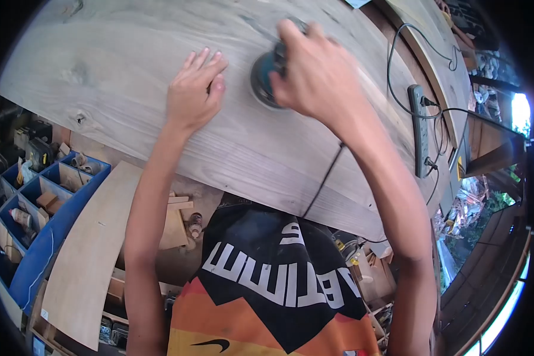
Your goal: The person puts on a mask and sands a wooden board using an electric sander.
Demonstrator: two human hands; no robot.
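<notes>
My right hand (317,74) is wrapped over the top of a teal and black power sander (263,76), whose round base rests on a wide wooden board (243,151). Part of the sander is covered by my fingers. Flat on the same board, to the left of the sander, lies my left hand (194,92) with its fingers stretched out and nothing in it. A dark power cord (324,178) runs from under my right forearm across the board to its near edge.
A power strip (421,130) with plugged-in cords lies at the right. Below left stand a blue compartment box (65,228) with tools and a pale curved wood panel (92,255). A small bottle (196,225) sits below the board's near edge.
</notes>
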